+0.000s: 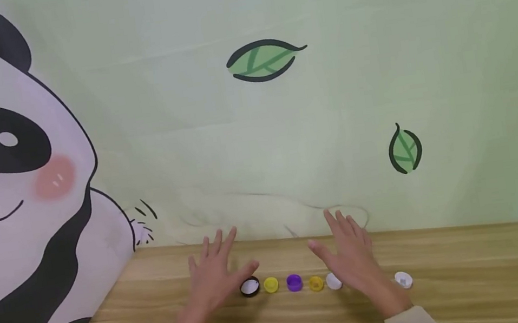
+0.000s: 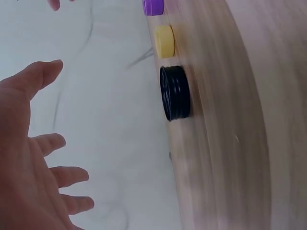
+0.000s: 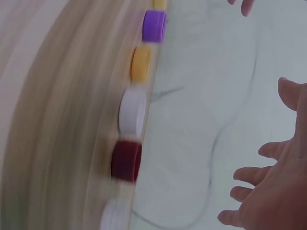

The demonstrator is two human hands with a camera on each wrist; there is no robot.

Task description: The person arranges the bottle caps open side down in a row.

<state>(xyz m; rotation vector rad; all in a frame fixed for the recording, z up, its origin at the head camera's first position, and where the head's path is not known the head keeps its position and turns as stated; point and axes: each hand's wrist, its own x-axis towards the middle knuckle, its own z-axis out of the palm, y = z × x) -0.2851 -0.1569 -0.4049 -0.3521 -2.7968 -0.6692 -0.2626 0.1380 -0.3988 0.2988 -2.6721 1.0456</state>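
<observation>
Both hands hover over a row of bottle caps, fingers spread and nothing held. My left hand (image 1: 214,281) is nearest the black cap (image 2: 178,93) at the row's left end, its thumb overlapping that cap in the head view. Rightward follow a yellow cap (image 1: 271,285), a purple cap (image 1: 294,283), an orange-yellow cap (image 1: 316,284) and a white cap (image 1: 334,281). My right hand (image 1: 354,259) hangs above the right part of the row. It hides a dark red cap (image 3: 126,161) from the head view. Another white cap (image 1: 403,280) lies at the right end.
The caps lie on a wood-grain table (image 1: 474,269). Behind it hangs a pale green backdrop (image 1: 177,139) printed with leaves and a large panda (image 1: 76,229) at left. The backdrop meets the table's back edge, close beyond the fingertips.
</observation>
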